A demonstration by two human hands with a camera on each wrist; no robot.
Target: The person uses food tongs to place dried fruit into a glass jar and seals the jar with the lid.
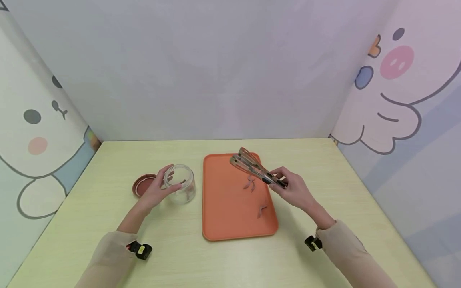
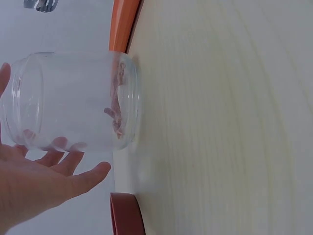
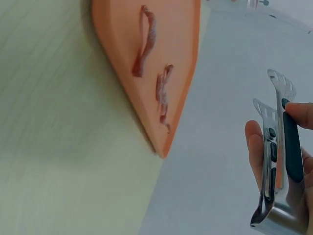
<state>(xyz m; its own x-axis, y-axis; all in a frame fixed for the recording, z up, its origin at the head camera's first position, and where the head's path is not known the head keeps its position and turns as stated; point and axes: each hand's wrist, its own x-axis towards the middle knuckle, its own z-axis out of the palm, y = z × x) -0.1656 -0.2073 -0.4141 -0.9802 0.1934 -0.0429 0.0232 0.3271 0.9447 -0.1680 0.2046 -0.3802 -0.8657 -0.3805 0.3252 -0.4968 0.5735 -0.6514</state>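
Note:
My left hand (image 1: 153, 195) grips a clear glass jar (image 1: 187, 194) around its upper part, thumb and fingers on opposite sides. Through the glass in the left wrist view, reddish-brown strips (image 2: 116, 100) lie at the jar's bottom. Metal tongs (image 3: 292, 147) with dark grip pads are held in my right hand (image 1: 296, 192), thumb on one arm and fingers on the other. Their slotted tips stand apart with nothing between them, above the far right part of an orange tray (image 1: 225, 212). On the tray lie several twisted reddish-brown strips (image 3: 147, 41), some bunched together and one nearer me.
A round red-brown lid (image 1: 144, 186) lies on the pale wooden table (image 1: 173, 252), left of the jar and partly behind my left hand. A plain back wall (image 1: 216, 80) and cartoon-printed side walls (image 1: 392, 116) bound the table.

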